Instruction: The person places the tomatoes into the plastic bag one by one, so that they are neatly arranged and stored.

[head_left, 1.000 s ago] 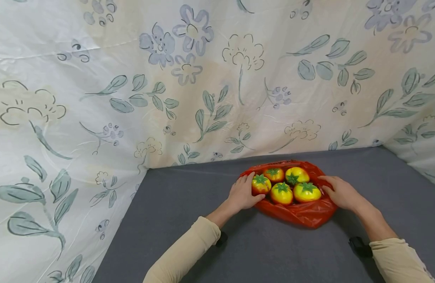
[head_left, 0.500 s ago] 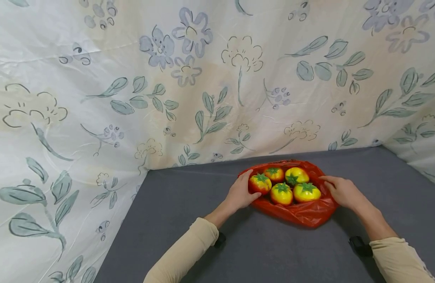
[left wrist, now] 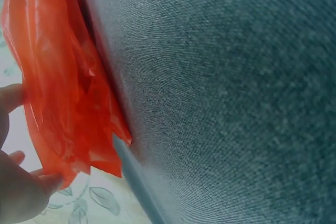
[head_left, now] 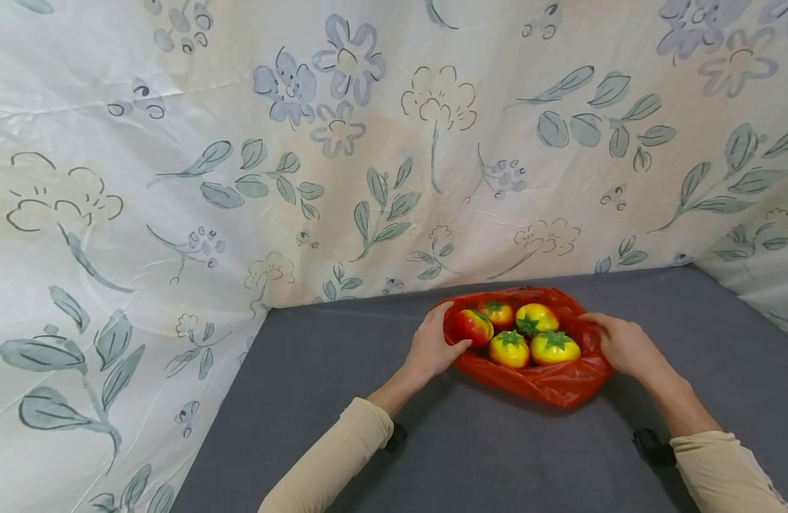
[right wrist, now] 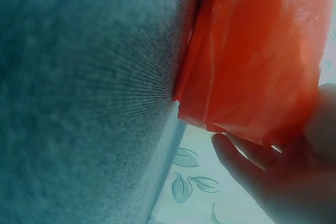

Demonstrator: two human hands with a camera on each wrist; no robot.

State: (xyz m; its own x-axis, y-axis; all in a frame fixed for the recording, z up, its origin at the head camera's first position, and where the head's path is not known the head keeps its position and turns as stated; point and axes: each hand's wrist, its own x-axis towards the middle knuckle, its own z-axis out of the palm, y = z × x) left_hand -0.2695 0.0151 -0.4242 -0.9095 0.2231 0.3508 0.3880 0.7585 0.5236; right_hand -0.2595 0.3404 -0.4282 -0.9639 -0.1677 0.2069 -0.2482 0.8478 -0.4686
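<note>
A red plastic bag (head_left: 548, 381) lies on the grey cloth surface (head_left: 343, 370) with several yellow-red tomatoes (head_left: 509, 349) on it. My left hand (head_left: 432, 347) holds the bag's left edge, raised beside the leftmost tomato (head_left: 474, 325). My right hand (head_left: 618, 342) holds the right edge, lifted next to another tomato (head_left: 554, 347). The left wrist view has the crumpled bag (left wrist: 58, 93) rising from the cloth, with my left hand (left wrist: 18, 192) pinching its rim. The right wrist view has the bag (right wrist: 257, 56) draped over my right hand (right wrist: 294, 177).
A floral sheet (head_left: 304, 178) walls in the surface at the back, left and right, close behind the bag. Grey cloth stretches in front of the bag and to both sides. Beige sleeves (head_left: 330, 463) cover both forearms.
Both hands have drawn the bag's side edges upward and slightly inward. The leftmost tomato has tipped and rolled toward the others.
</note>
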